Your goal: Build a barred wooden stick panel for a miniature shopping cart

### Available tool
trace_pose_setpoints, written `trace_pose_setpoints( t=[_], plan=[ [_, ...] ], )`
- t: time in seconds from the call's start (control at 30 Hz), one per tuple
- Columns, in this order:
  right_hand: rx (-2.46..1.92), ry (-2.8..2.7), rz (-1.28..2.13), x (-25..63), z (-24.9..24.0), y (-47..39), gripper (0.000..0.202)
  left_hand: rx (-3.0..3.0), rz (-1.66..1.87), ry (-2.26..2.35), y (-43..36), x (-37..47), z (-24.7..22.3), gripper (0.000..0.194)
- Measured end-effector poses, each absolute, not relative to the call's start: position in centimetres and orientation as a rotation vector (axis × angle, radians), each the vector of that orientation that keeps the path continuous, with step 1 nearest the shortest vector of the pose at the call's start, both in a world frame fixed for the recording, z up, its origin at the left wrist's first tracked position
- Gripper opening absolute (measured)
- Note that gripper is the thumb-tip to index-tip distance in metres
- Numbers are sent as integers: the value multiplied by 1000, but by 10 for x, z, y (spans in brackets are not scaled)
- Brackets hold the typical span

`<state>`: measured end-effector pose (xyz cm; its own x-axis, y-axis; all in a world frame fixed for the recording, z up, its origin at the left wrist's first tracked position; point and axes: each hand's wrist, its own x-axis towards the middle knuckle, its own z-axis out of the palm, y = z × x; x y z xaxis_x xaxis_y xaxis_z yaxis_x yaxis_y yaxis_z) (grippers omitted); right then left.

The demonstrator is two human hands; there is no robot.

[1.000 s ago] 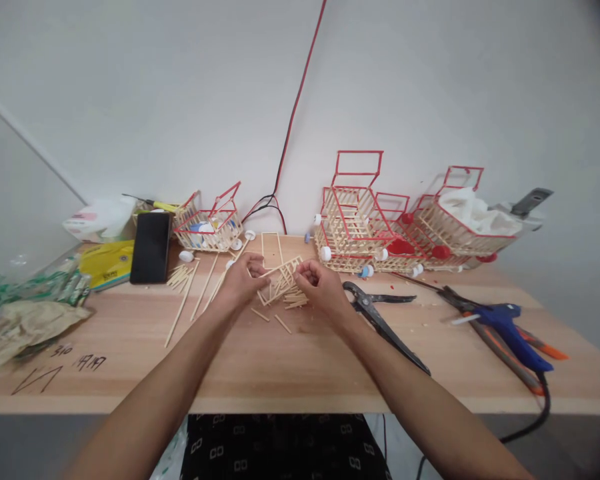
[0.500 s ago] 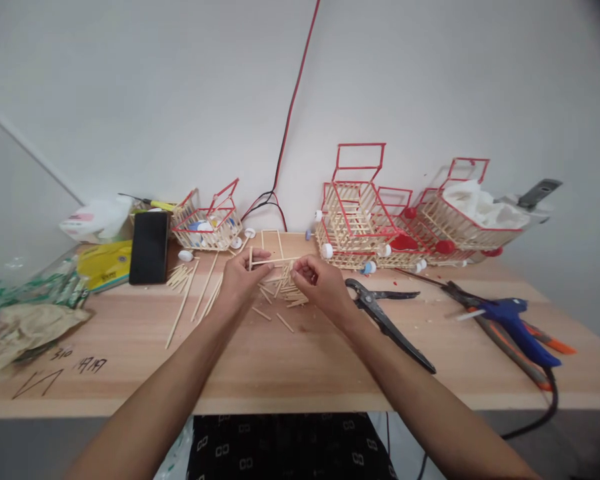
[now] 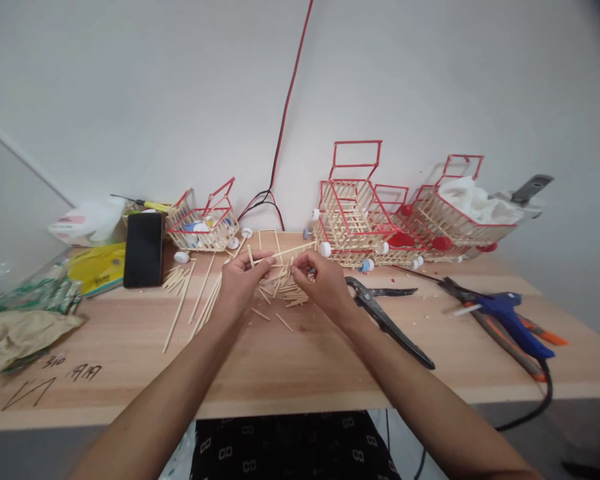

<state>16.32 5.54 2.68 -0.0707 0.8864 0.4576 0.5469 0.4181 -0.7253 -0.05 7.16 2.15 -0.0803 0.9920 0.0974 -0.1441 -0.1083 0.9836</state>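
Note:
My left hand (image 3: pixel 243 283) is closed on a small stick frame (image 3: pixel 251 256), whose one short stick stands up at the fingers while a longer stick (image 3: pixel 297 249) slants out to the right. Facing it, my right hand (image 3: pixel 317 277) is pinched at the fingertips, near the frame's right part; what it holds, if anything, is too small to make out. Below and between both hands lies a pile of short wooden sticks (image 3: pixel 293 295). A flat stick rectangle (image 3: pixel 269 231) lies behind them.
Red-trimmed stick carts (image 3: pixel 355 213) stand at the back right, another cart (image 3: pixel 205 230) at back left. Black pliers (image 3: pixel 387 323) and a blue glue gun (image 3: pixel 515 320) lie right. A phone (image 3: pixel 143 250), a yellow packet (image 3: pixel 100 268) and long sticks (image 3: pixel 179 313) are left.
The longer stick at my left hand has tilted, its right end now higher. My right fingers have come slightly away from it. The view has shifted a little.

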Motion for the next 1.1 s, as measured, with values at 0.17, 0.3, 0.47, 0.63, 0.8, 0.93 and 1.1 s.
trace_pose_setpoints(
  t=[0.17, 0.3, 0.47, 0.63, 0.8, 0.93, 1.1],
  plan=[
    [-1313, -1786, 305, 161, 29, 55, 2, 1087, 1405, 1074, 71, 3, 20, 32],
    [-1290, -1820, 189, 160, 26, 56, 3, 1124, 1416, 1078, 68, 5, 21, 30],
    [-1311, -1861, 85, 158, 24, 54, 2, 1111, 1462, 1073, 66, 7, 22, 27],
    [-1339, -1856, 50, 157, 26, 52, 1, 1116, 1468, 1077, 64, 7, 23, 26],
    [-1375, -1829, 66, 156, 28, 51, 1, 1111, 1467, 1057, 63, 8, 25, 26],
    [-1389, -1829, 91, 156, 28, 51, 2, 1117, 1468, 1051, 62, 9, 25, 25],
    [-1389, -1816, 86, 155, 28, 51, 2, 1129, 1467, 1052, 62, 9, 26, 25]
  ],
)
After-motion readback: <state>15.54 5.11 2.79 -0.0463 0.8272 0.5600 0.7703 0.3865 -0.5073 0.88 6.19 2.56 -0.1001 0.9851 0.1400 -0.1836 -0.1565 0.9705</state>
